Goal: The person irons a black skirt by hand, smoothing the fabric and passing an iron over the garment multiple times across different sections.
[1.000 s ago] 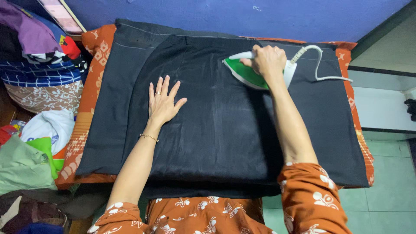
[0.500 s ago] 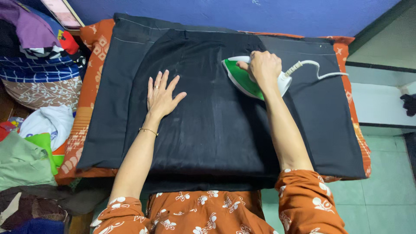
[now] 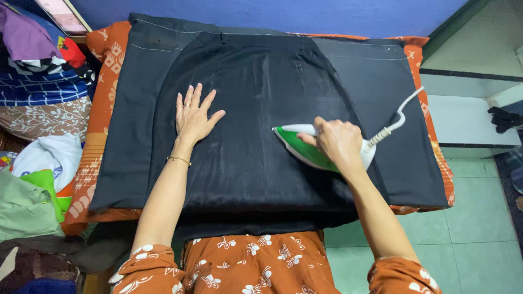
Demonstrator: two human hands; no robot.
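We press our left hand [image 3: 193,117] flat, fingers spread, on the black garment [image 3: 256,109] to keep it smooth over the orange patterned pad [image 3: 103,71]. Our right hand [image 3: 339,142] clenches the green-and-white iron [image 3: 305,149], soleplate down on the garment's right half.

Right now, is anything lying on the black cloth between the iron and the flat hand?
Nothing visible does. The right hand grips the green and white iron on the black garment; the left hand lies flat on it, apart from the iron, with only bare cloth between. The cord trails off the other way.
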